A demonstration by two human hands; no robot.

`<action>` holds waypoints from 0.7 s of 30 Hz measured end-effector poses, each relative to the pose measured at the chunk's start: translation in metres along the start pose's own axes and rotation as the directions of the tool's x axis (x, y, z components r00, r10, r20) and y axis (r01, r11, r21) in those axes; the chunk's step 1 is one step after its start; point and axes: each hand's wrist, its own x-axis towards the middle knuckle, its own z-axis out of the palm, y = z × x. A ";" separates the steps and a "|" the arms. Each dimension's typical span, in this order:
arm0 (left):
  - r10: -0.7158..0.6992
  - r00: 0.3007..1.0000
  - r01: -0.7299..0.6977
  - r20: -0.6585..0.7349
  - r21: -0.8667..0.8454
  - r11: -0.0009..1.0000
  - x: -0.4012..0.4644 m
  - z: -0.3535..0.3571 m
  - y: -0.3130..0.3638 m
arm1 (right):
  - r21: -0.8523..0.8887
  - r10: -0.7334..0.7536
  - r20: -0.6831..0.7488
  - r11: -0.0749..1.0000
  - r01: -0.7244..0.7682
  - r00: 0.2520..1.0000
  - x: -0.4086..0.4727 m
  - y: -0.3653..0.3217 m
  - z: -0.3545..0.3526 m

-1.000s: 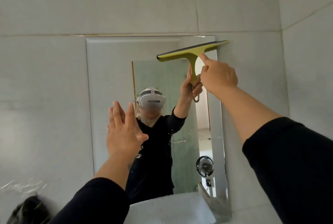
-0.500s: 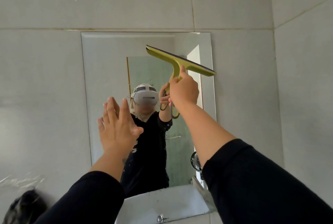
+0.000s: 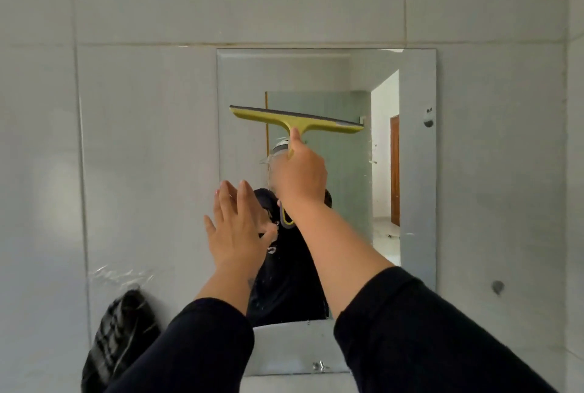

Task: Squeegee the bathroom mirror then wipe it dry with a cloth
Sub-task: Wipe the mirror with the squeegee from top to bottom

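I'm mid-squeegee: my right hand (image 3: 301, 174) grips the squeegee (image 3: 297, 119), blade across the mirror's (image 3: 417, 152) upper middle. Left hand (image 3: 237, 231), fingers spread, holds nothing. Next, I'd judge, an even downward pull.

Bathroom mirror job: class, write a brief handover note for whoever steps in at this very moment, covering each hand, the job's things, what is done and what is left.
Right hand: gripping the handle of the yellow squeegee, blade roughly level against the mirror at upper-middle height.
Left hand: open, fingers spread, empty, at the mirror's left edge.
Done: squeegeeing is under way; droplets and streaks remain near the mirror's right side.
Left: finish the squeegee passes, then wipe the glass dry. No cloth in hand; a dark striped item sits at lower left, and I cannot tell whether it is the cloth.
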 end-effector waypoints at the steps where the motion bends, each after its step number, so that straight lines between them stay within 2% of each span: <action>1: -0.013 1.000 0.013 0.003 0.002 1.000 0.000 -0.001 -0.002 | -0.034 -0.027 0.009 0.999 0.027 1.000 -0.004 -0.002 0.003; 5: -0.067 0.997 0.067 -0.031 -0.011 0.998 0.000 -0.005 -0.013 | -0.107 -0.121 0.047 0.986 0.126 0.992 -0.015 -0.002 0.019; 9: -0.062 0.996 0.061 -0.062 -0.019 0.998 0.000 -0.010 -0.021 | -0.233 -0.180 0.132 0.950 0.207 0.975 -0.015 0.012 0.018; 13: -0.050 0.997 0.050 -0.052 -0.011 0.999 -0.001 -0.015 -0.020 | -0.411 -0.246 0.210 0.856 0.314 0.946 -0.008 0.026 -0.005; 17: -0.031 0.999 0.030 -0.039 -0.013 0.999 0.000 -0.017 -0.012 | -0.475 -0.252 0.288 0.800 0.367 0.924 0.000 0.037 -0.033; 21: 0.023 1.000 -0.024 -0.015 -0.011 1.000 0.003 -0.015 0.000 | -0.545 -0.265 0.291 0.744 0.387 0.919 0.003 0.053 -0.049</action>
